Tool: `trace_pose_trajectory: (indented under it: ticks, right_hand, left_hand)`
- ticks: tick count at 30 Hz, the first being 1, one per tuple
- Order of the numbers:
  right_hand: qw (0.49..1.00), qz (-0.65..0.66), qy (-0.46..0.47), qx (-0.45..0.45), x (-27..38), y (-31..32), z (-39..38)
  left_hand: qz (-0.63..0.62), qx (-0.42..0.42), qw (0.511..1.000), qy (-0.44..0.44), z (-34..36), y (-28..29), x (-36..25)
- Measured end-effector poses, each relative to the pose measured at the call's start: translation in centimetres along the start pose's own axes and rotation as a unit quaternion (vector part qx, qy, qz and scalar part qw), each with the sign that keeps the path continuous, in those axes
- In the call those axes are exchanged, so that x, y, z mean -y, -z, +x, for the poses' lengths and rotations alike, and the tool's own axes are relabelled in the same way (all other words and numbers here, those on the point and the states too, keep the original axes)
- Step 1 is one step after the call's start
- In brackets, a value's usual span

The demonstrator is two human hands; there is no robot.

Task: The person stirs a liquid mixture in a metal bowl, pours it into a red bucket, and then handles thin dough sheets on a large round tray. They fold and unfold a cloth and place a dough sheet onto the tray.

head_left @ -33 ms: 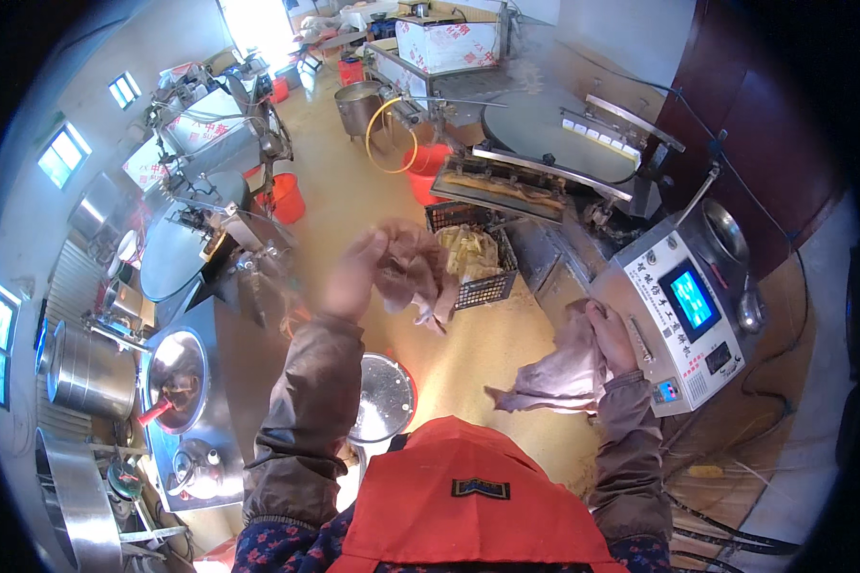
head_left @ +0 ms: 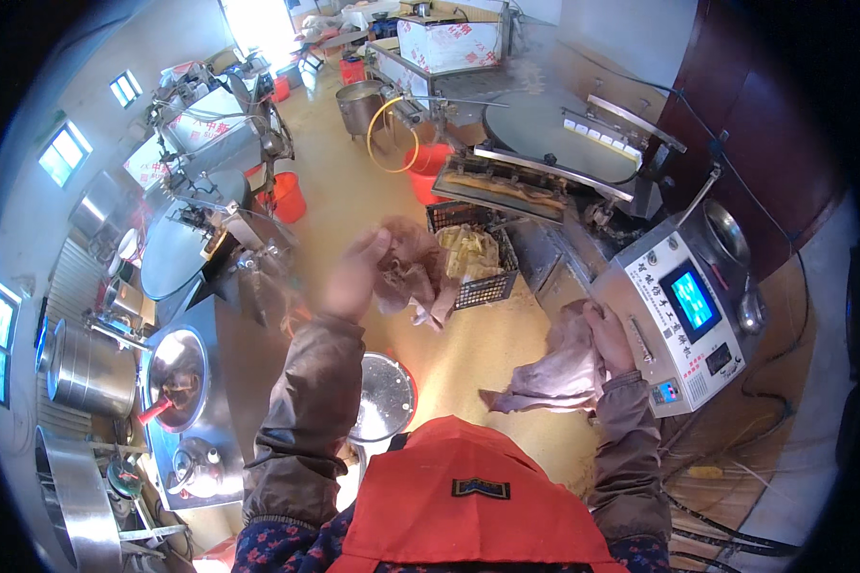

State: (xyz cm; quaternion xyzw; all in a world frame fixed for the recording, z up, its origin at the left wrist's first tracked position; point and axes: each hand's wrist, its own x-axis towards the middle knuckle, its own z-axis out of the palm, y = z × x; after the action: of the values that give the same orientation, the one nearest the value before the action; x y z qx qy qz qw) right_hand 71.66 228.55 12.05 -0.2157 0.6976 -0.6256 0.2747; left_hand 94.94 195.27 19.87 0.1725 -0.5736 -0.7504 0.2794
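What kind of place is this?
Probably a small food workshop, though I can't be certain: there is a large round griddle-like plate, a big steel pot, and a blue screen on a machine's panel.

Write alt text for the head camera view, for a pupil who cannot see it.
A person's left hand and right hand each hold a crumpled brownish-pink cloth above a tan floor. A black crate sits ahead; a white control panel with a blue screen stands to the right.
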Motion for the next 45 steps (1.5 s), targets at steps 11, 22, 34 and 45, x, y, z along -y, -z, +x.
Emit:
trace_pose_trajectory:
  ticks: [11, 22, 34, 45]
  right_hand:
    - [0.957, -0.188, 0.106, 0.193, 0.8, -10.9, 2.8]
    - [0.911, -0.122, 0.178, 0.351, 6.1, -12.7, 2.7]
    - [0.964, -0.043, 0.004, 0.262, 5.1, -11.6, 1.0]
    - [0.989, 0.095, -0.016, 0.111, 2.0, -6.3, 1.1]
  left_hand:
    - [0.002, 0.129, 0.991, 0.042, -2.2, -4.7, -5.6]
    - [0.019, 0.018, 1.000, 0.012, 3.4, 4.5, -1.7]
    - [0.089, 0.008, 0.996, -0.013, -7.0, -4.5, 12.4]
    - [0.054, -0.045, 0.997, 0.031, -4.3, 0.4, 10.1]
